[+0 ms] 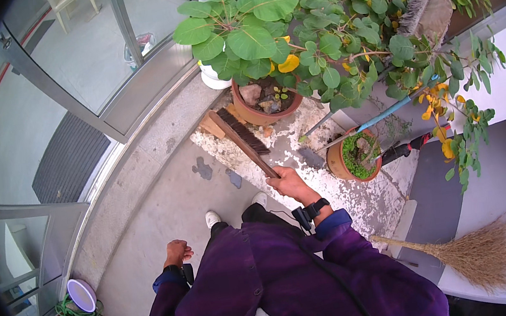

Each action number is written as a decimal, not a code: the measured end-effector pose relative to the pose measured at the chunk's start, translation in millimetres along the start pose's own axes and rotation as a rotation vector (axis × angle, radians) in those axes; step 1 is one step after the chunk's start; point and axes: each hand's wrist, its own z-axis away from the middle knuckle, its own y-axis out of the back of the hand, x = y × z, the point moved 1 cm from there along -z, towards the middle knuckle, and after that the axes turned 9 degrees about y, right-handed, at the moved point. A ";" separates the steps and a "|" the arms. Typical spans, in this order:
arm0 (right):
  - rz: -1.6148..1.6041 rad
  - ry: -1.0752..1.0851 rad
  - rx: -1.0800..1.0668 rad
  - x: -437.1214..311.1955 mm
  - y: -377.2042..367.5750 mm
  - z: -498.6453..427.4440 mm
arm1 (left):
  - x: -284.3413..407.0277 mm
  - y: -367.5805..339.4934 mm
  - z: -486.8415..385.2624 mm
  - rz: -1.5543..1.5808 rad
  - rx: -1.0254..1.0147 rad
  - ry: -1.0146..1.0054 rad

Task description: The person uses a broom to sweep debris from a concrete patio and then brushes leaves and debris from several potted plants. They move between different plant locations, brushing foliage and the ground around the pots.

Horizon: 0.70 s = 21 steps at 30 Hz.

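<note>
My right hand (289, 183) is closed around the handle of a wooden bench brush (246, 147) with dark bristles. The brush points away from me, its bristles facing the potted plants on the right. Its far end is beside a terracotta pot (252, 112) holding soil, rocks and a large leafy plant. My left hand (179, 252) hangs low on the left, its fingers loosely curled, holding nothing that I can see. Both wrists wear black strapped devices.
A smaller pot (338, 166) with low greenery stands right of the brush, near a blue-wrapped pole (384, 114). A straw broom (481, 255) lies at the lower right. Glass doors (77, 61) stand behind a stone step (138, 158) at left. A purple-white basin (82, 295) leans at lower left.
</note>
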 end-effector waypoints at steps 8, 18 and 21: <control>-0.668 0.166 0.453 -12.0 69.1 12.4 | -11.7 21.0 4.0 0.038 0.035 -0.050; -0.919 0.193 0.894 55.2 99.3 29.8 | -28.9 -37.8 19.7 -0.071 0.005 -0.090; -1.093 0.255 0.850 63.2 141.5 44.4 | -23.2 -60.4 36.0 -0.135 0.029 -0.104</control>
